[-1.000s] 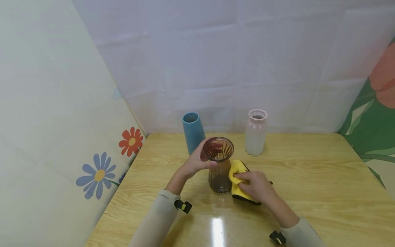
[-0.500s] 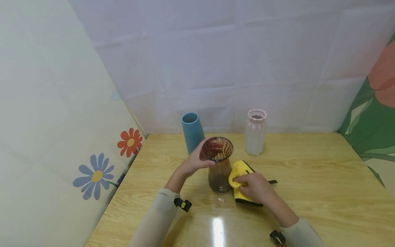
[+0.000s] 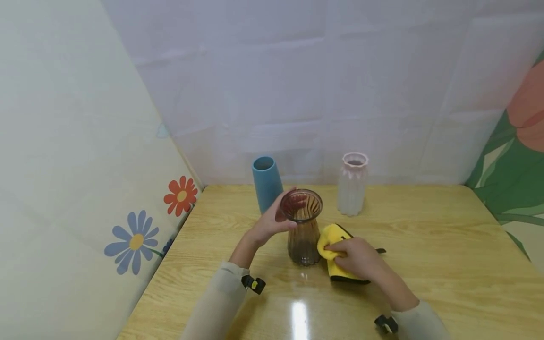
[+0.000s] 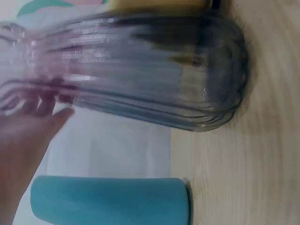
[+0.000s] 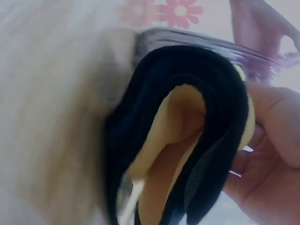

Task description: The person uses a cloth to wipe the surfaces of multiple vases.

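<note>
A ribbed glass vase (image 3: 303, 241), purplish at the flared rim and smoky grey below, stands upright on the table. My left hand (image 3: 273, 219) grips its neck from the left, thumb in front and fingers round the back, seen through the glass. Pinched in my right hand (image 3: 359, 257) is a folded yellow cloth (image 3: 329, 238) with black edging, right at the vase's lower right side. The right wrist view shows the cloth's dark border (image 5: 187, 61) looped over on itself, with the right thumb and fingers behind it.
Behind the left hand stands a blue vase (image 3: 267, 184). A pink-and-white fluted vase (image 3: 352, 189) stands at the back right. The wooden table (image 3: 437, 236) meets a pale sheet (image 3: 276, 94) at its far edge, and a flower-printed sheet (image 3: 85, 165) on the left.
My right hand and the cloth have shifted slightly right and down along the vase's side. The left hand and the vase stay in nearly the same place.
</note>
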A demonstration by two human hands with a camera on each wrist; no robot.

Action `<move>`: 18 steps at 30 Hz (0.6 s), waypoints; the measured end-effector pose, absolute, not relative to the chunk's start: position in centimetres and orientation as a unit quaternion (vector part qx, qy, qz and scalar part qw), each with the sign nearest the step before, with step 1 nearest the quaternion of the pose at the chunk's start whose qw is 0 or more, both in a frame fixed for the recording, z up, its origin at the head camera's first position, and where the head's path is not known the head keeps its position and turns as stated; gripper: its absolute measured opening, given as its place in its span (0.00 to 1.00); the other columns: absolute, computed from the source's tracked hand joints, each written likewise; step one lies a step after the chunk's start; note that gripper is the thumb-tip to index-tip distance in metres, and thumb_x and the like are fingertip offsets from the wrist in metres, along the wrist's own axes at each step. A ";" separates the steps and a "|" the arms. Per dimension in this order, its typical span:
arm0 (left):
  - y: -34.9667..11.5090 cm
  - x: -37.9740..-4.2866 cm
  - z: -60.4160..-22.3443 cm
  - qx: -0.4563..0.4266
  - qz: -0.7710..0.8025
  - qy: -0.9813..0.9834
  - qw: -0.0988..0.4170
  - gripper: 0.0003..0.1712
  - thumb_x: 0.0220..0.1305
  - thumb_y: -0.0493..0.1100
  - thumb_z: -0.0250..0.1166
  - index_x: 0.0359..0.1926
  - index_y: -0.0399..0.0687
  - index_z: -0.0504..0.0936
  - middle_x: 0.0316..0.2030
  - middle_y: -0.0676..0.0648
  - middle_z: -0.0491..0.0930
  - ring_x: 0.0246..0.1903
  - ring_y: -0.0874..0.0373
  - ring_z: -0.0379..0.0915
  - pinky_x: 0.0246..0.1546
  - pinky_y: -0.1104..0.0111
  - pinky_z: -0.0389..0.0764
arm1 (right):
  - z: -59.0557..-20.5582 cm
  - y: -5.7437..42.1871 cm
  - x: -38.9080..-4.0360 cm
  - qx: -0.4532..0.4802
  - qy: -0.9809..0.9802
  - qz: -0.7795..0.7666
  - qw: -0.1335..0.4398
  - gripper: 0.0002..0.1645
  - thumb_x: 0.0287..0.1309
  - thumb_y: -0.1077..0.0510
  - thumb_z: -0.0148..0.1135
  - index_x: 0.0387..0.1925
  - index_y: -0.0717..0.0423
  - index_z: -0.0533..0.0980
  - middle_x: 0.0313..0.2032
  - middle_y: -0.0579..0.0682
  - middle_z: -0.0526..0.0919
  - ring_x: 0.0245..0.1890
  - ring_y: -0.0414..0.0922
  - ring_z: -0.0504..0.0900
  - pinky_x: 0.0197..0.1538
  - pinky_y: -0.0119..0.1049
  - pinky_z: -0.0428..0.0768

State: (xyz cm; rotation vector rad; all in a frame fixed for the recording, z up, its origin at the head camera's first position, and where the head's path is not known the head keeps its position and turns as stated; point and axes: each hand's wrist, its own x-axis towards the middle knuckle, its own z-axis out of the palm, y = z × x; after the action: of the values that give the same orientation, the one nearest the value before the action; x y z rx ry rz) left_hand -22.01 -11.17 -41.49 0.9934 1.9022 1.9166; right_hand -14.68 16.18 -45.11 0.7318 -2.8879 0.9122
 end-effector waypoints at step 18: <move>-8.7 -17.7 -40.8 0.217 0.667 0.712 -0.035 0.63 0.55 0.47 0.80 0.79 0.41 0.46 0.73 0.38 0.59 0.73 0.44 0.58 0.73 0.49 0.59 | -40.6 16.1 -14.5 0.111 -0.822 0.514 0.221 0.18 0.55 0.63 0.74 0.49 0.57 0.86 0.39 0.61 0.89 0.23 0.36 0.80 0.22 0.28 0.80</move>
State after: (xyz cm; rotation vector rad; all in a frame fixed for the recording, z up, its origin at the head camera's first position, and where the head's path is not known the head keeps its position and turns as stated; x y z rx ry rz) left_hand -17.67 -8.75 -40.82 0.6980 2.2889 2.1423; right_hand -14.49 16.10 -40.63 0.3055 -2.2711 1.4201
